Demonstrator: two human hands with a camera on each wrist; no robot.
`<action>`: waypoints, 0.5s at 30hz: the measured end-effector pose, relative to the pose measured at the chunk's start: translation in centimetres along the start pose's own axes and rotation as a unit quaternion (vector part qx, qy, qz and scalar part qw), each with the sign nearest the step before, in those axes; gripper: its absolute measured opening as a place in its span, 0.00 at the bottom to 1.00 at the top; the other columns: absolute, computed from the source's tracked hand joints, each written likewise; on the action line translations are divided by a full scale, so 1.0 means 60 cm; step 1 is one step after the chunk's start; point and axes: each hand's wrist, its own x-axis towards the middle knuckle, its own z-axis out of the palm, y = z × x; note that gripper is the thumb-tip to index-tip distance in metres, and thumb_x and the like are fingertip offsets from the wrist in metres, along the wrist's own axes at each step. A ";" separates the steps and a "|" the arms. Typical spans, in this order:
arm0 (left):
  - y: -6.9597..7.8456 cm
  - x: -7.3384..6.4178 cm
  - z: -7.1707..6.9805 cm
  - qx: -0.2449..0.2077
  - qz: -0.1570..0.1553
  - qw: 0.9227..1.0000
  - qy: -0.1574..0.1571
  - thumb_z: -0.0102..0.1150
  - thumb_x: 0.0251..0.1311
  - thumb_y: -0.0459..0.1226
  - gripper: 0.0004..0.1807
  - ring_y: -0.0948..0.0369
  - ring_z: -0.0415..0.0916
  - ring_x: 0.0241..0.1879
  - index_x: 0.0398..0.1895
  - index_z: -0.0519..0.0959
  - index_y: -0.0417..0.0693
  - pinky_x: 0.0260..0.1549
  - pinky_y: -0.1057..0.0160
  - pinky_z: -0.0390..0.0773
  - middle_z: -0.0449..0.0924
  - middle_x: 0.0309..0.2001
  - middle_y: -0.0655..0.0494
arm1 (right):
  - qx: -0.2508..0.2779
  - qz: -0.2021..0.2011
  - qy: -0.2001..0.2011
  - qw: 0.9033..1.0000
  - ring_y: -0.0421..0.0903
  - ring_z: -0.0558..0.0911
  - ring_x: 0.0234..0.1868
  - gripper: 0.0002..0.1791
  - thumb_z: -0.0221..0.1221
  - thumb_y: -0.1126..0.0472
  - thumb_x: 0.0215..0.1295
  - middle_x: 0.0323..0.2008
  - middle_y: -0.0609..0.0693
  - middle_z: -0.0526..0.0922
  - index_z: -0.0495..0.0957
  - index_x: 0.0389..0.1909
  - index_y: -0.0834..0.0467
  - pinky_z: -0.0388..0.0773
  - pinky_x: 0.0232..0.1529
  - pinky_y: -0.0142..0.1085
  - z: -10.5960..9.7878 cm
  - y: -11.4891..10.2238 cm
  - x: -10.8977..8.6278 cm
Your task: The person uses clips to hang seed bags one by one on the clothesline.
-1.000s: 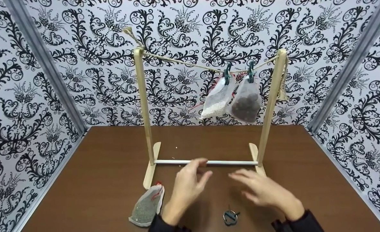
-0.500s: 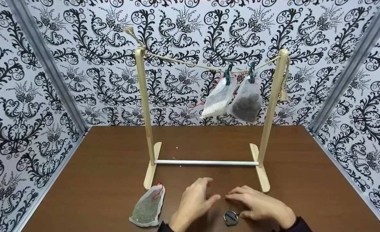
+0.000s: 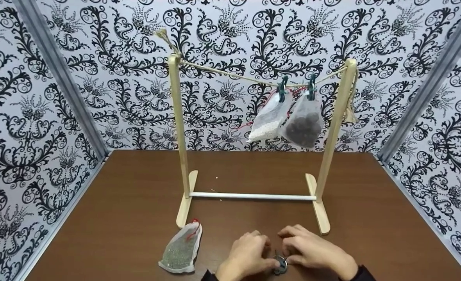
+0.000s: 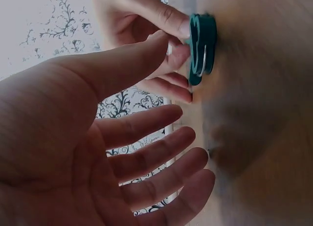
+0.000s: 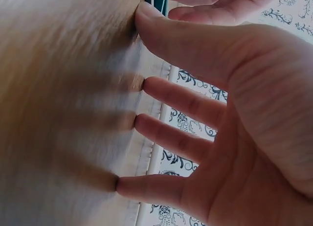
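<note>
A dark green clothespin (image 3: 280,265) with a metal ring spring lies on the table between both hands. In the left wrist view the clothespin (image 4: 203,45) stands on edge. My left hand (image 3: 248,255) is beside it, thumb reaching to it in the head view; its other fingers (image 4: 161,143) are spread and loosely bent. From the right, my right hand (image 3: 312,249) brings its thumb (image 5: 149,13) against the clothespin, while other fingertips rest on the table. Its index finger is partly hidden. Left of the hands lies a mesh bag (image 3: 181,249) with greenish filling and a red drawstring.
A wooden rack (image 3: 334,132) with a white crossbar (image 3: 250,196) stands behind the hands. From its rope (image 3: 230,73) hang a bag of white grains (image 3: 269,121) and a bag of dark pieces (image 3: 302,127), each held by a green clothespin. Patterned walls surround the table (image 3: 129,218).
Both hands have come down and closer together to the clothespin on the table. The head view has shifted slightly. The bags have not been moved by the hands.
</note>
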 end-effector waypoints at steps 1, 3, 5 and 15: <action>0.001 0.000 0.001 0.005 0.000 1.000 -0.003 0.78 0.46 0.56 0.23 0.61 0.76 0.37 0.36 0.84 0.52 0.32 0.60 0.77 0.76 0.33 0.62 | -0.001 -0.001 0.001 1.000 0.55 0.77 0.58 0.09 0.71 0.56 0.62 0.58 0.55 0.78 0.78 0.33 0.45 0.78 0.54 0.47 0.001 0.000 0.000; 0.002 -0.001 0.004 0.017 -0.001 1.000 -0.006 0.78 0.45 0.57 0.23 0.60 0.75 0.37 0.32 0.82 0.53 0.31 0.60 0.77 0.75 0.32 0.63 | -0.007 -0.005 0.004 1.000 0.56 0.77 0.58 0.09 0.70 0.55 0.63 0.58 0.55 0.78 0.78 0.32 0.45 0.78 0.54 0.47 0.002 -0.001 0.000; 0.002 -0.001 0.006 0.023 -0.002 1.000 -0.005 0.79 0.44 0.58 0.23 0.60 0.75 0.37 0.29 0.81 0.53 0.30 0.59 0.77 0.74 0.31 0.63 | -0.015 -0.007 0.010 1.000 0.56 0.77 0.57 0.09 0.69 0.54 0.65 0.57 0.55 0.78 0.77 0.32 0.45 0.78 0.53 0.47 0.003 -0.002 0.001; -0.003 0.002 0.012 0.031 -0.016 0.999 0.012 0.80 0.41 0.59 0.26 0.59 0.73 0.33 0.29 0.82 0.50 0.27 0.60 0.75 0.75 0.31 0.59 | -0.033 -0.009 0.040 0.999 0.44 0.79 0.47 0.07 0.66 0.54 0.68 0.48 0.46 0.82 0.77 0.34 0.47 0.79 0.42 0.40 -0.002 -0.010 0.011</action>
